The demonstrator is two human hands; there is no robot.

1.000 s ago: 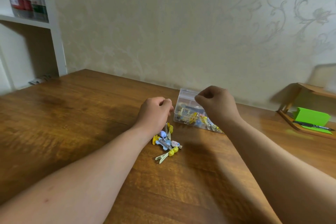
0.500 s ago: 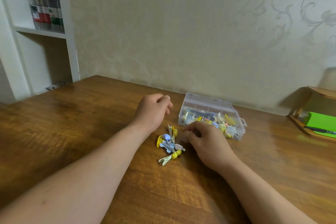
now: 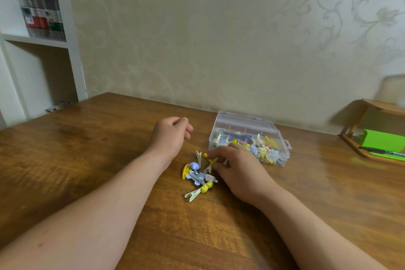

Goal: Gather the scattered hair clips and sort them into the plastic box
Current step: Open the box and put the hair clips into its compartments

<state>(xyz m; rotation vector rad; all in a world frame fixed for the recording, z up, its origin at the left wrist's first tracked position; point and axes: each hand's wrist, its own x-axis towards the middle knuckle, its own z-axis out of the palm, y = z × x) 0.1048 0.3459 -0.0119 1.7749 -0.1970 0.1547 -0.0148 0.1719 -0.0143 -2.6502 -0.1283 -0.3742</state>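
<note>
**The right hand (image 3: 238, 171), having come down from over the plastic box (image 3: 284, 155), is now working at the loose hair clips (image 3: 197, 176) just in front of it.**
Its fingers (image 3: 219, 154) are pinching a yellow clip (image 3: 210, 160) at the edge of the pile nearest the box. The left hand (image 3: 169, 136) is resting on the desk (image 3: 87, 160) to the box's left, loosely curled, with nothing showing in it. The box is standing open, its compartments already holding many clips. The pinch is probably best taking this one clip alone, lifting it straight up clear of its tangled neighbours before carrying it over the box's front wall.
</note>
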